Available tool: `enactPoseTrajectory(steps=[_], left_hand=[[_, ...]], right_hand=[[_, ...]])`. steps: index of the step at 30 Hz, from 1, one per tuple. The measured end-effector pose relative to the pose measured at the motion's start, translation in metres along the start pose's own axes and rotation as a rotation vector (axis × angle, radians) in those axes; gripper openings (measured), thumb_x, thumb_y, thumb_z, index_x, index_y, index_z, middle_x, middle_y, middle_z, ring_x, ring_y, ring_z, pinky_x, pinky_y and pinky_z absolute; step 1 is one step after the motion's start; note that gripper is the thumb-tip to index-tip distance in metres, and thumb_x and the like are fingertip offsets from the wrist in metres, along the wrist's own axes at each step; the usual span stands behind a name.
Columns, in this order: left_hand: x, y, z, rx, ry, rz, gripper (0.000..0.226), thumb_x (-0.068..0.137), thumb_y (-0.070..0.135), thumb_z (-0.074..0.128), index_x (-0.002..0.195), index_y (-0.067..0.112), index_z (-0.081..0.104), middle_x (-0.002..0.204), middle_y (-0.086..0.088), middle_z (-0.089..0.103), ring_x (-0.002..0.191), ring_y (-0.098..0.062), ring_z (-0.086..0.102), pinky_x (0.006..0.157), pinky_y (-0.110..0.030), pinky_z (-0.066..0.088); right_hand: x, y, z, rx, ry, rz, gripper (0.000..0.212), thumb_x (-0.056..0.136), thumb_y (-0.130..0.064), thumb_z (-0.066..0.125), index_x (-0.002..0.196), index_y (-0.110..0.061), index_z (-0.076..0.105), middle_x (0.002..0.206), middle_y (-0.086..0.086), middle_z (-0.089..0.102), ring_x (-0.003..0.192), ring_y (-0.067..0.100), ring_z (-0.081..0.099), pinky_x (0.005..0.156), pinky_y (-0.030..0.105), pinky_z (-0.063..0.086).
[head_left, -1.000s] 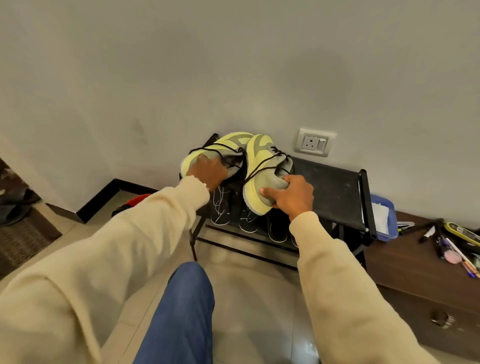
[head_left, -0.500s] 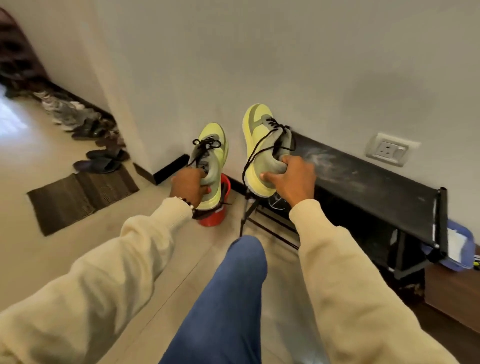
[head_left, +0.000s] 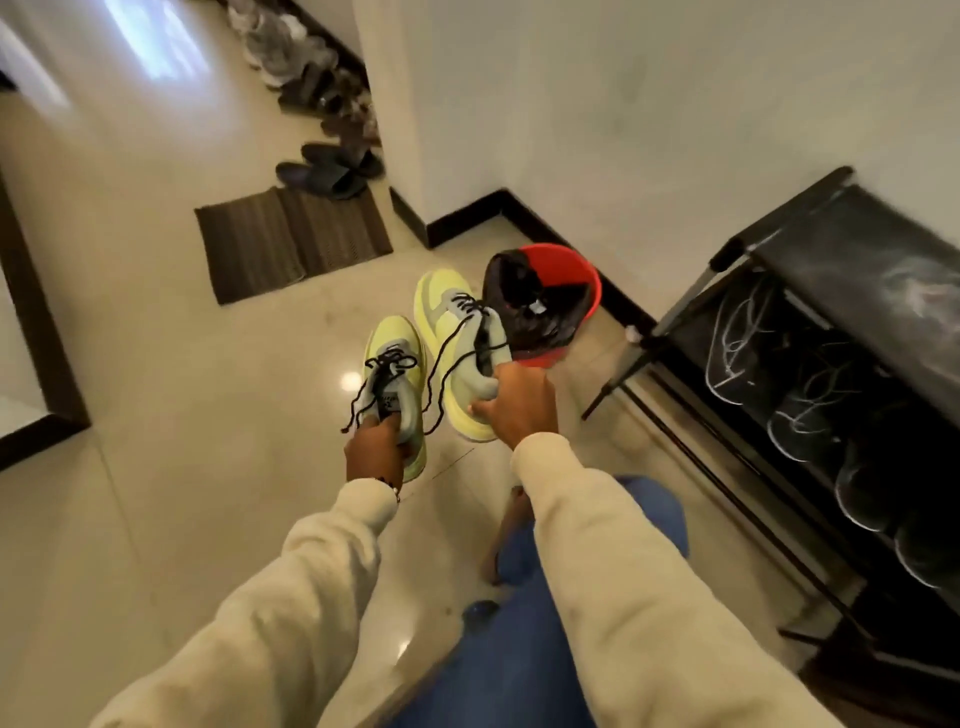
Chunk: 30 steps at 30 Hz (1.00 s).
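Floor (head_left: 171, 415): pale, shiny tiles that lay under both hands and spread wide to the left of them.
Doormat (head_left: 291, 244): dark and ribbed, flat on the floor, well ahead of the left hand and to its left.
Slippers (head_left: 332, 171): a dark pair just behind the doormat, still further from the hands, at the near end of a blurred row of shoes (head_left: 306, 73) along the wall.
Left hand (head_left: 371, 452): it came out of a cream sleeve, with the fingers curled into the heel opening of the left sneaker, holding it.
Left sneaker (head_left: 392, 338): yellow-green and grey, with loose black laces. It was carried by the left hand, toe pointing away from the person. I could not tell if its sole touched the floor.
Right sneaker (head_left: 441, 306): the same colours, just beside the left sneaker and a little further ahead. It was gripped at the heel, and one black lace hung down between the two shoes.
Right hand (head_left: 522, 402): closed around the heel of the right sneaker, with the thumb on the side of the sole.
Red bucket (head_left: 563, 262): on the floor just ahead of the right hand and slightly to its right, near the wall corner, with a black bag inside.
Shoe rack (head_left: 841, 244): black, well apart to the right of the right hand, standing at the wall. Its top was dusty, and dark shoes with white laces (head_left: 810, 415) stood on the lower shelf.
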<state>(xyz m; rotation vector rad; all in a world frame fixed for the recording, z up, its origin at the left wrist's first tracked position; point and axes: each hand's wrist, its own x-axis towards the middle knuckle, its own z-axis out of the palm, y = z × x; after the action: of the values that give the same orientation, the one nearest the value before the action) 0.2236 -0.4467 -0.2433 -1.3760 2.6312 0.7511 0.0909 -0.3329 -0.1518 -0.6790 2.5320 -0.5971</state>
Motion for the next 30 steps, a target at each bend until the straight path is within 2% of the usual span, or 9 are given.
enactPoseTrajectory(steps=[5,10,13,17,20,24,27,30], left_hand=[[0.023,-0.032,0.061,-0.017,-0.094,-0.159,0.026,0.085,0.013,0.065,0.107,-0.002,0.064,0.112,-0.024,0.057,0.099,-0.043,0.056,0.073,-0.040,0.040],[0.036,-0.055,0.121,-0.041,-0.130,-0.308,0.035,0.086,0.016,0.064,0.118,0.003,0.063,0.116,-0.022,0.058,0.098,-0.041,0.058,0.075,-0.036,0.041],[0.039,-0.069,0.154,-0.030,-0.177,-0.399,0.034,0.087,0.017,0.062,0.118,0.002,0.062,0.117,-0.022,0.056,0.099,-0.039,0.057,0.074,-0.035,0.040],[0.037,-0.089,0.194,0.003,-0.256,-0.482,0.033,0.087,0.014,0.060,0.117,0.000,0.060,0.116,-0.022,0.055,0.099,-0.040,0.056,0.074,-0.037,0.040],[0.027,-0.101,0.217,0.057,-0.343,-0.481,0.024,0.088,0.006,0.056,0.109,-0.003,0.059,0.116,-0.021,0.055,0.101,-0.039,0.055,0.077,-0.039,0.040],[0.018,-0.107,0.229,0.084,-0.467,-0.459,0.033,0.088,0.002,0.055,0.121,0.001,0.055,0.125,-0.018,0.052,0.111,-0.038,0.053,0.089,-0.039,0.043],[0.012,-0.105,0.223,0.035,-0.495,-0.458,0.047,0.088,0.007,0.059,0.134,0.007,0.047,0.130,-0.016,0.053,0.119,-0.037,0.050,0.095,-0.040,0.043],[0.014,-0.098,0.207,0.014,-0.454,-0.452,0.037,0.088,0.011,0.060,0.125,0.008,0.056,0.126,-0.016,0.056,0.115,-0.037,0.052,0.090,-0.039,0.045]], right_hand=[[0.045,0.013,0.081,-0.122,-0.214,0.010,0.032,0.084,-0.024,0.069,0.108,-0.005,0.060,0.114,0.020,0.060,0.104,0.038,0.058,0.084,0.038,0.048],[0.071,0.043,0.161,-0.197,-0.317,-0.003,0.022,0.091,-0.014,0.058,0.110,-0.005,0.061,0.111,0.020,0.062,0.101,0.036,0.060,0.082,0.035,0.049],[0.080,0.060,0.199,-0.173,-0.341,-0.011,0.022,0.093,-0.014,0.056,0.112,-0.003,0.061,0.111,0.019,0.063,0.100,0.035,0.061,0.080,0.033,0.050],[0.085,0.085,0.242,-0.202,-0.504,0.067,0.024,0.095,-0.007,0.049,0.115,0.001,0.058,0.115,0.021,0.060,0.105,0.034,0.059,0.082,0.034,0.048],[0.078,0.100,0.260,-0.254,-0.697,0.104,0.025,0.094,-0.006,0.050,0.116,0.001,0.057,0.119,0.020,0.058,0.111,0.034,0.056,0.088,0.034,0.045],[0.074,0.101,0.267,-0.261,-0.840,0.113,0.029,0.095,-0.008,0.049,0.122,0.001,0.051,0.125,0.019,0.055,0.117,0.033,0.052,0.092,0.033,0.043],[0.073,0.096,0.260,-0.219,-0.855,0.135,0.029,0.093,-0.009,0.053,0.121,0.000,0.051,0.123,0.018,0.055,0.114,0.032,0.053,0.088,0.034,0.044],[0.078,0.091,0.238,-0.190,-0.808,0.122,0.031,0.092,-0.011,0.057,0.120,-0.001,0.051,0.123,0.018,0.055,0.114,0.032,0.053,0.084,0.030,0.041]])
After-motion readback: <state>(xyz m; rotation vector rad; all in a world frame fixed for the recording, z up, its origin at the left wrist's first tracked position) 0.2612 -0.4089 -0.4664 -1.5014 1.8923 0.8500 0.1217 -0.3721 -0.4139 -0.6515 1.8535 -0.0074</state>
